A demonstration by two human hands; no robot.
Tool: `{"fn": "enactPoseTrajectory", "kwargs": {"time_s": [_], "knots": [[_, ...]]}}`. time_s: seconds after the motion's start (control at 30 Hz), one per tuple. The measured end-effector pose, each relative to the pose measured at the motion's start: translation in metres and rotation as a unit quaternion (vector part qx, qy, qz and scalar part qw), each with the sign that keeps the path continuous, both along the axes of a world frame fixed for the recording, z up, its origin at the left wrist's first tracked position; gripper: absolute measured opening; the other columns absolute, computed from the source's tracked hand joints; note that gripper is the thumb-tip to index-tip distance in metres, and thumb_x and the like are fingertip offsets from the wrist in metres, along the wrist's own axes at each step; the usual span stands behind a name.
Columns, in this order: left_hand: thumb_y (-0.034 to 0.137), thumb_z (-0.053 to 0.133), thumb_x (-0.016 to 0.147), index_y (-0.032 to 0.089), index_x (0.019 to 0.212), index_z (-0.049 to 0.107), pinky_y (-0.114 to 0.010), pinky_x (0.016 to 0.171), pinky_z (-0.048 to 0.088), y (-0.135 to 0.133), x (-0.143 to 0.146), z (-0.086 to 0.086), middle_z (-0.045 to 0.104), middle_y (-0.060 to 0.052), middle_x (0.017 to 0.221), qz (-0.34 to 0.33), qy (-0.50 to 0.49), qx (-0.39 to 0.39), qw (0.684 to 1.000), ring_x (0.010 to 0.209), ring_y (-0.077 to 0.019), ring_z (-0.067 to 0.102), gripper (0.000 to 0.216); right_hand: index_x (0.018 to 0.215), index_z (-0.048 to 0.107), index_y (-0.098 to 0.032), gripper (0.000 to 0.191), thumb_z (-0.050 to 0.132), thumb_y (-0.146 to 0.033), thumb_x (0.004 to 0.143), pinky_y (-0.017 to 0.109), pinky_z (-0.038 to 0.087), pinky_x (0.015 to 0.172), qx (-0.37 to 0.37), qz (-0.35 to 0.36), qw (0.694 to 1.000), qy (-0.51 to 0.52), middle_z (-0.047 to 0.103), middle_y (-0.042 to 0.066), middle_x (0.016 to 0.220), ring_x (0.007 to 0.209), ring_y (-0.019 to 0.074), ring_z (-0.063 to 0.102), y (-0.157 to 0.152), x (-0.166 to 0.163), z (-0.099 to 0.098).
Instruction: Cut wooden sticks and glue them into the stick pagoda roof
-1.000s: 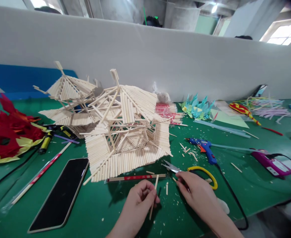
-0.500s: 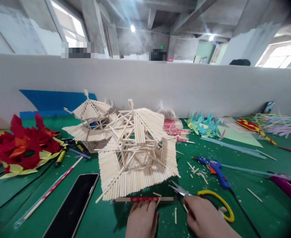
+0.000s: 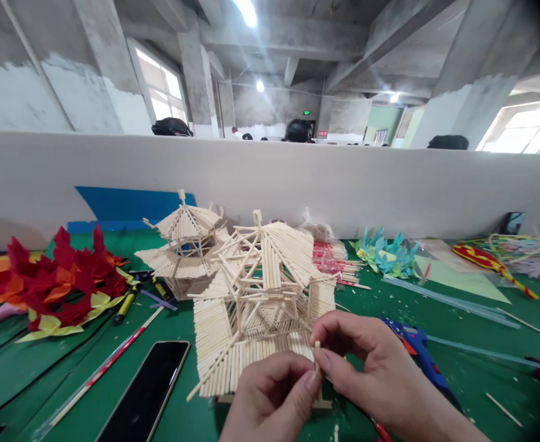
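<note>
A short piece of wooden stick [image 3: 317,351] stands nearly upright between the fingertips of both hands. My left hand [image 3: 270,396] is closed in a pinch at its lower end. Thumb and forefinger of my right hand [image 3: 366,365] pinch it from the other side. Just beyond my hands is a pavilion model [image 3: 233,362] built of wooden sticks, its roof partly open to the frame. Wooden chopsticks [image 3: 322,404] lie under my hands, mostly hidden. Behind on the left is a second stick pavilion [image 3: 187,267].
A phone [image 3: 145,393] and wrapped chopsticks [image 3: 108,368] lie left, near red paper flowers [image 3: 67,282]. Rightward are a blue glue gun [image 3: 429,362], clear glue sticks [image 3: 449,301] and a turquoise paper flower [image 3: 384,253]. A white partition [image 3: 270,178] stands behind.
My right hand has let go of the scissors and moved up and left to meet my left hand. My left hand has risen off the chopsticks. The view has tilted upward.
</note>
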State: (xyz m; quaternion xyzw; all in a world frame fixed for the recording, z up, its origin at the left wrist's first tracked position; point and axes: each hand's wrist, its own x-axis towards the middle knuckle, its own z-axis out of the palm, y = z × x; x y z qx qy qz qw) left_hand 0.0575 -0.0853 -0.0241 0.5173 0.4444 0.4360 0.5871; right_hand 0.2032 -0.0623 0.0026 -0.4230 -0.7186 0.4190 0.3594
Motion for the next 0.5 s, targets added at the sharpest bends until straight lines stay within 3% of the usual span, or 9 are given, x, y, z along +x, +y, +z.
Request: {"fn": "enactPoseTrajectory", "kwargs": {"time_s": [0.07,0.13,0.2,0.27,0.5], "knots": [[0.043,0.069,0.062,0.016,0.059,0.064,-0.019,0.049,0.03,0.007,-0.003,0.003,0.048,0.003,0.052,0.016,-0.057,-0.036,0.998,0.049,-0.0075,0.036,0.028,0.081,0.057,-0.02,0.009,0.052,-0.015,0.074,0.019,0.043,0.052,0.056,-0.005,0.998,-0.006,0.055,-0.003,0.064,0.056,0.0088,0.049,0.006,-0.001,0.003],[0.041,0.073,0.057,0.016,0.058,0.062,-0.018,0.046,0.026,0.013,-0.005,0.003,0.045,0.005,0.049,0.048,-0.118,-0.069,0.989,0.046,-0.0057,0.033,0.028,0.098,0.056,-0.024,0.024,0.057,-0.018,0.075,0.021,0.047,0.061,0.127,0.004,0.992,-0.008,0.058,-0.001,0.082,0.068,0.0104,0.053,0.012,0.001,0.005],[0.037,0.075,0.056,0.016,0.059,0.062,-0.017,0.045,0.025,0.018,-0.007,0.004,0.043,0.006,0.049,0.062,-0.161,-0.099,0.98,0.045,-0.005,0.032,0.025,0.112,0.051,-0.028,0.042,0.064,-0.022,0.072,0.025,0.047,0.076,0.206,0.027,0.978,-0.019,0.054,0.002,0.103,0.087,0.0138,0.053,0.018,0.004,0.007],[0.035,0.075,0.057,0.016,0.06,0.061,-0.018,0.046,0.026,0.023,-0.009,0.007,0.042,0.007,0.049,0.061,-0.181,-0.111,0.975,0.045,-0.0047,0.032,0.023,0.113,0.05,-0.029,0.047,0.067,-0.025,0.069,0.029,0.043,0.086,0.266,0.052,0.961,-0.048,0.046,0.003,0.114,0.101,0.0172,0.048,0.022,0.006,0.009],[0.034,0.075,0.057,0.016,0.058,0.059,-0.019,0.048,0.027,0.035,-0.012,0.01,0.042,0.007,0.049,0.027,-0.212,-0.119,0.97,0.046,-0.0051,0.033,0.024,0.114,0.05,-0.023,0.049,0.067,-0.025,0.068,0.029,0.045,0.085,0.351,0.04,0.93,-0.105,0.046,0.006,0.115,0.104,0.019,0.048,0.031,0.003,0.015]]}}
